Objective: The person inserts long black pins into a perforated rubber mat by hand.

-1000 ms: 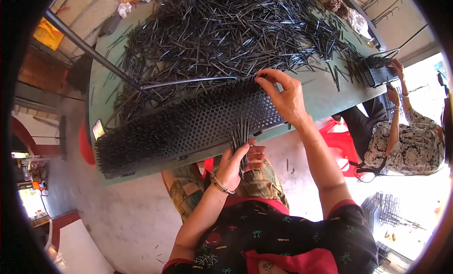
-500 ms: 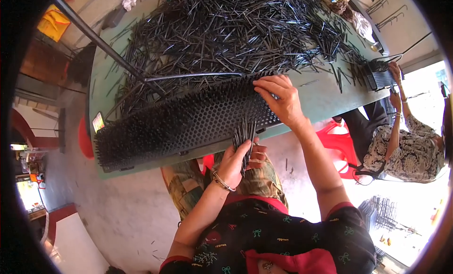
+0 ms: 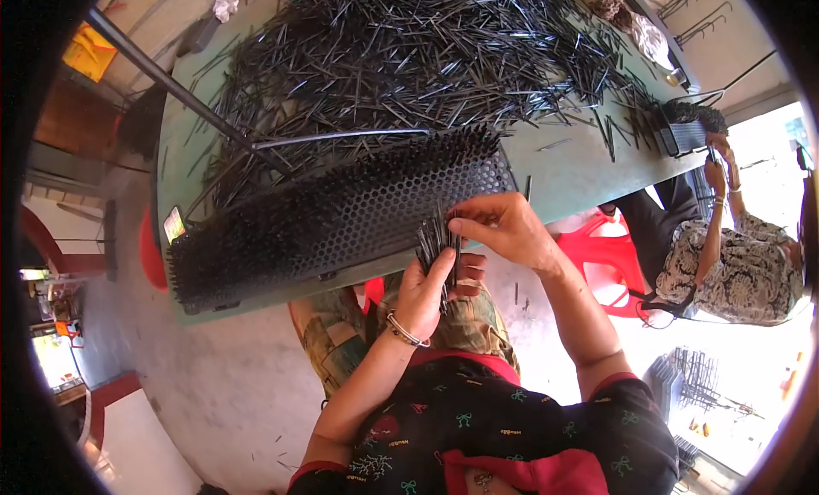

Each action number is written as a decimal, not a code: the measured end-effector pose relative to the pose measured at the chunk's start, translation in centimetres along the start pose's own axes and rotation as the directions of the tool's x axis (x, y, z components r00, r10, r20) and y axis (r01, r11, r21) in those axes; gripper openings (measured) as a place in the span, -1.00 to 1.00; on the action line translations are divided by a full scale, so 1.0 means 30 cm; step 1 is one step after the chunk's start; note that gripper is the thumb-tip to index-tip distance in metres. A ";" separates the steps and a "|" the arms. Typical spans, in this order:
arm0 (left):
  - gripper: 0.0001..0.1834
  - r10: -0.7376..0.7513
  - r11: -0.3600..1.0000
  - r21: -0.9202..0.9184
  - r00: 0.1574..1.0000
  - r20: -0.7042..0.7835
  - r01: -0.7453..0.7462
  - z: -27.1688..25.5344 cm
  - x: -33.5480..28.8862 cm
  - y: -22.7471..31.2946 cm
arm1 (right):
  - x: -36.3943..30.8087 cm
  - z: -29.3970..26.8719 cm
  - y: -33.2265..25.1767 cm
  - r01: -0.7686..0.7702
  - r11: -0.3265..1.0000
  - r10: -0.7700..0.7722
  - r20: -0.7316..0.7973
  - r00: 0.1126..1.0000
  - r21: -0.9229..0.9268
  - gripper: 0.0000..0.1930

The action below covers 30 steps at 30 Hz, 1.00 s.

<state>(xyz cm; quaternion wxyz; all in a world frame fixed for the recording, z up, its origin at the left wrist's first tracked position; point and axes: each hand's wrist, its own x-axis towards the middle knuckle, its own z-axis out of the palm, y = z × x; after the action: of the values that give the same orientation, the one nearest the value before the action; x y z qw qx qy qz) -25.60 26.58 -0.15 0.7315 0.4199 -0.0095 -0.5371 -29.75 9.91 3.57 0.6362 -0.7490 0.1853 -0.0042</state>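
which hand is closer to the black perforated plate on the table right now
Right. The right hand reaches to the bundle of black sticks beside the perforated plate's near edge; the left hand holds that bundle lower, off the table's edge.

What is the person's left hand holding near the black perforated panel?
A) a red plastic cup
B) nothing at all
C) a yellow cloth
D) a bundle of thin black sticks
D: the left hand grips a bundle of thin black sticks, while the right hand pinches at its top, beside the black perforated panel.
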 end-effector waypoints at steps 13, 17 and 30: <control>-0.67 -0.135 0.986 -0.099 0.990 -0.045 0.130 -0.016 0.025 -0.013 | 0.143 -0.155 -0.043 0.329 0.880 -0.448 -0.371 0.813 -0.343 -0.83; -0.68 -0.115 0.993 -0.031 0.993 -0.035 0.114 -0.021 0.020 -0.013 | 0.170 -0.162 -0.011 0.349 0.847 -0.491 -0.336 0.804 -0.402 -0.83; -0.69 -0.149 0.984 -0.099 0.989 -0.020 0.146 -0.033 0.018 -0.011 | 0.171 -0.118 0.036 0.437 0.747 -0.614 -0.267 0.743 -0.501 -0.83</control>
<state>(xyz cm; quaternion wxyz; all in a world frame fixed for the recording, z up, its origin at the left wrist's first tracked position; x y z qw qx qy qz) -25.16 26.73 -1.24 0.7093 0.3907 0.0577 -0.5839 -26.13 4.97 2.04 0.3830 -0.8663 0.0886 -0.3082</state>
